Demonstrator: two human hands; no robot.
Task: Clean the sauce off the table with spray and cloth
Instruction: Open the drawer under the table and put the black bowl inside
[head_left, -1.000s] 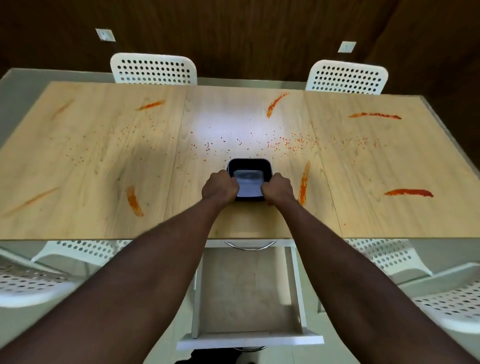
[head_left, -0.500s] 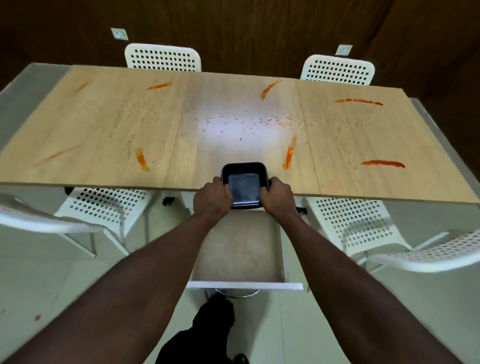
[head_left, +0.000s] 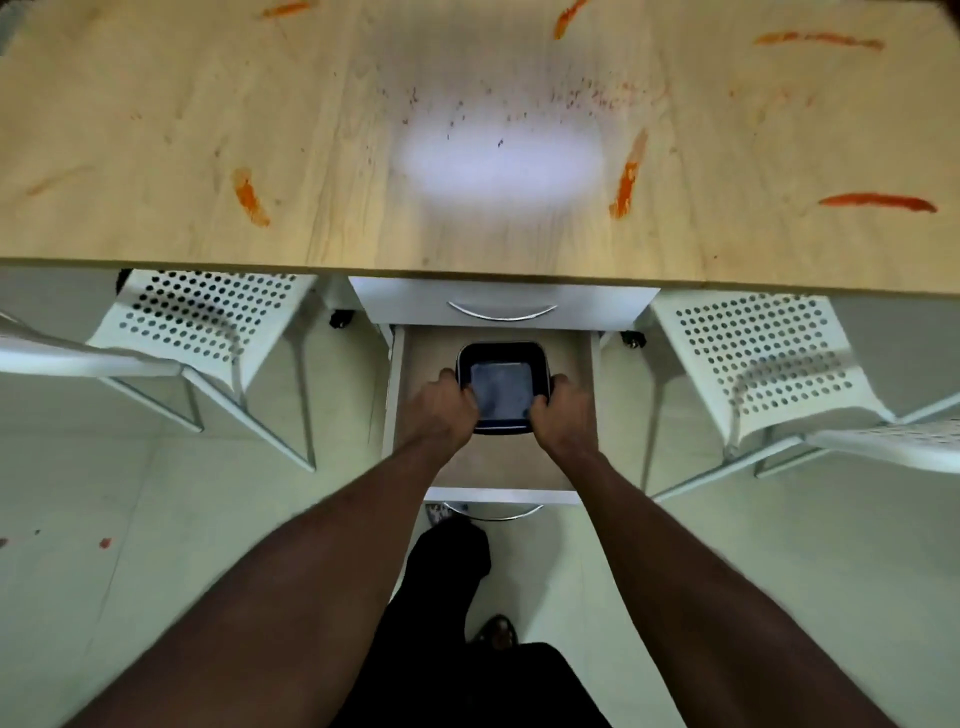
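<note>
A black square container (head_left: 501, 387) with a grey bottom sits low inside the open lower drawer (head_left: 571, 364) under the wooden table (head_left: 363, 156). My left hand (head_left: 441, 410) grips its left rim and my right hand (head_left: 563, 410) grips its right rim. Orange sauce streaks (head_left: 626, 179) and small red specks mark the tabletop, with further streaks at the left (head_left: 249, 197) and right (head_left: 878, 201). No spray bottle or cloth shows in view.
A shut white drawer with a metal handle (head_left: 501, 312) sits above the open one. White perforated chairs stand at left (head_left: 208, 317) and right (head_left: 763, 358) of the drawers. My dark trouser leg and shoe (head_left: 452, 571) are below. Red spots (head_left: 105, 543) lie on the floor.
Both hands have carried the black container off the tabletop, over its front edge and down into the open drawer. The view has tilted downward.
</note>
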